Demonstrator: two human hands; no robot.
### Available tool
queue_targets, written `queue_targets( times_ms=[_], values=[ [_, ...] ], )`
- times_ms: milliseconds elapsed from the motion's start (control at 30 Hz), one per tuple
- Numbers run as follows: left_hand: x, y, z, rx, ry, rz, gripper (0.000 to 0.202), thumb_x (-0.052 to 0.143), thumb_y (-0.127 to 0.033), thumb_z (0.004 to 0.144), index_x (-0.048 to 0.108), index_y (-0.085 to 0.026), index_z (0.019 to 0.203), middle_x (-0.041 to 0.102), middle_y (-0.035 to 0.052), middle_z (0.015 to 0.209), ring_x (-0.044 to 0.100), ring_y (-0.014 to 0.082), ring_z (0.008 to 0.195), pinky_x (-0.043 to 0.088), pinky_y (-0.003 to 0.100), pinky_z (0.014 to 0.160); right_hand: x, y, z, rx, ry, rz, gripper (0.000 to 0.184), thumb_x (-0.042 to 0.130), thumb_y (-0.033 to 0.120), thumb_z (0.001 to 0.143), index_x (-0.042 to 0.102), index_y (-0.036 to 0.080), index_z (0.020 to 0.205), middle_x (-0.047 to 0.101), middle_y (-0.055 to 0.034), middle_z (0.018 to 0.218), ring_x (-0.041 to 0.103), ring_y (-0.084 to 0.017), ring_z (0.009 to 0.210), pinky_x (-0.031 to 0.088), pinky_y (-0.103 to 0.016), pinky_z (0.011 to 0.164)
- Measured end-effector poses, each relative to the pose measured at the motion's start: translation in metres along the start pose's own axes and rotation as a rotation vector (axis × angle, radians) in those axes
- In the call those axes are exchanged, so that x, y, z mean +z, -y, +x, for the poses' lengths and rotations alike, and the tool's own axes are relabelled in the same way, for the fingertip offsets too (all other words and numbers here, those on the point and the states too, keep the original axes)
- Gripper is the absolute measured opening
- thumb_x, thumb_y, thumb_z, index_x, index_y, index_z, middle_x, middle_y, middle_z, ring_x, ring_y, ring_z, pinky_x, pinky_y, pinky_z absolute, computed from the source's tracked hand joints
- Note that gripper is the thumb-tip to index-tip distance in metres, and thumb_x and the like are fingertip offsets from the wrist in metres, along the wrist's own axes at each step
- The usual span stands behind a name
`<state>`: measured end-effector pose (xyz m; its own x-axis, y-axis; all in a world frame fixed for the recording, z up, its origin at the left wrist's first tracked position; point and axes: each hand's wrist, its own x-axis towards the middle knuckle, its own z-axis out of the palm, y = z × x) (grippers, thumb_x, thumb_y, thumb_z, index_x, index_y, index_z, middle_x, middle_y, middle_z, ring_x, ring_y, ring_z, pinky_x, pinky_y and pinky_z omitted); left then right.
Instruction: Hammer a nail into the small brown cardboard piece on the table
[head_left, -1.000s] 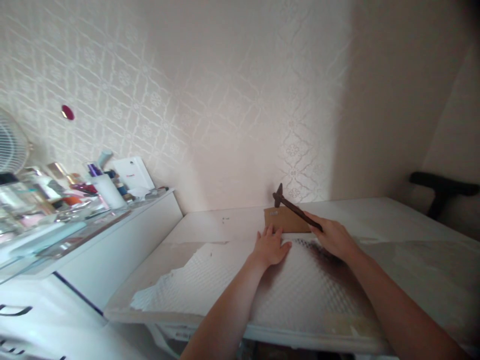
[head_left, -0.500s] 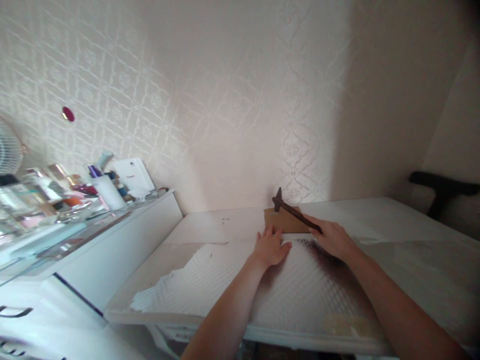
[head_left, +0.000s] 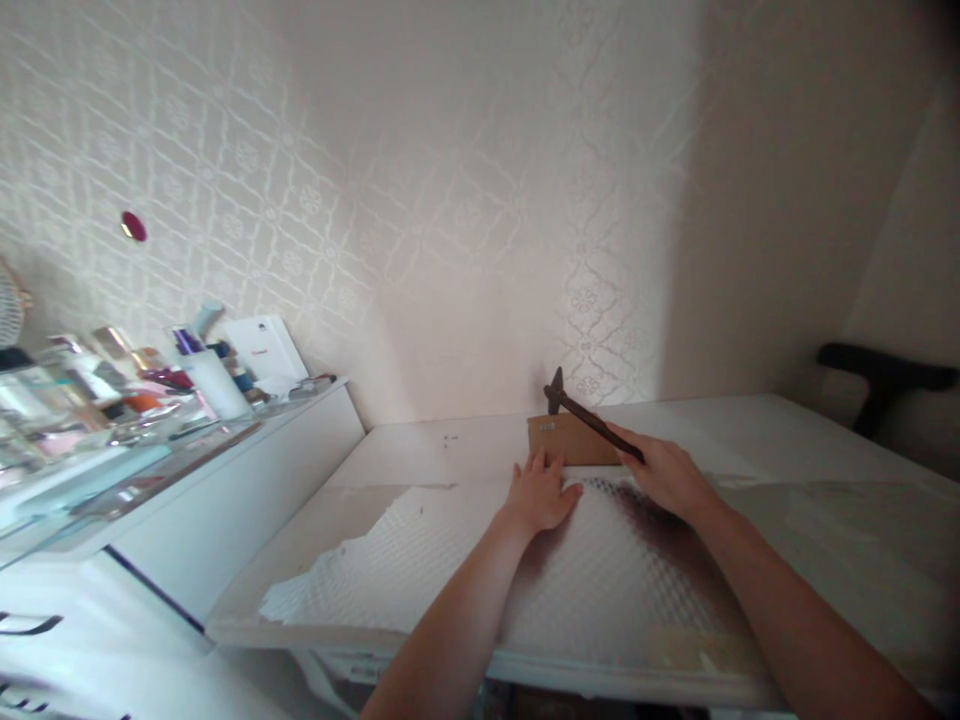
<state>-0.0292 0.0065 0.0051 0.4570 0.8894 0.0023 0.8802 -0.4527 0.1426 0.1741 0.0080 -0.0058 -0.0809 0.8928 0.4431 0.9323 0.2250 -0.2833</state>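
A small brown wooden board (head_left: pixel 571 440) lies flat on the white table (head_left: pixel 787 430) near the wall. My left hand (head_left: pixel 541 492) rests palm down on the table, fingertips against the board's near edge. My right hand (head_left: pixel 670 476) grips the handle of a dark hammer (head_left: pixel 586 416). The hammer's head is raised a little above the board's far left corner, where a few small pale specks show.
A white textured mat (head_left: pixel 465 570) with a torn left edge covers the table's near part. A white cabinet (head_left: pixel 225 480) at the left carries bottles, cosmetics and a white box (head_left: pixel 266 350). A dark chair arm (head_left: pixel 885 375) shows at the right.
The hammer head dipped slightly toward the board and came back up. My left hand stayed in place. The view shifted a little.
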Motion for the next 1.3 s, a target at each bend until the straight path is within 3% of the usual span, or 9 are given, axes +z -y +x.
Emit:
queue_targets(
  times_ms=[1000, 1300],
  values=[
    [0.0012, 0.0016, 0.0002, -0.002, 0.009, 0.014, 0.066, 0.015, -0.057, 0.084, 0.017, -0.018, 0.137, 0.016, 0.0122, 0.143, 0.009, 0.0274, 0.130, 0.015, 0.050, 0.101, 0.0018, -0.0002, 0.0003, -0.003, -0.038, 0.080, 0.046, 0.044, 0.023, 0.081, 0.045, 0.026, 0.127, 0.062, -0.0045, 0.108, 0.058, -0.024, 0.096, 0.046, -0.034, 0.078],
    [0.0006, 0.0008, 0.0002, -0.001, 0.016, 0.013, 0.066, 0.015, -0.057, 0.084, 0.018, -0.016, 0.137, 0.016, 0.0140, 0.142, 0.011, 0.0286, 0.130, 0.015, 0.050, 0.101, 0.0015, 0.0025, 0.0004, -0.009, 0.008, 0.057, 0.048, 0.044, 0.023, 0.081, 0.042, 0.025, 0.128, 0.062, -0.0060, 0.106, 0.059, -0.025, 0.095, 0.046, -0.034, 0.077]
  ],
)
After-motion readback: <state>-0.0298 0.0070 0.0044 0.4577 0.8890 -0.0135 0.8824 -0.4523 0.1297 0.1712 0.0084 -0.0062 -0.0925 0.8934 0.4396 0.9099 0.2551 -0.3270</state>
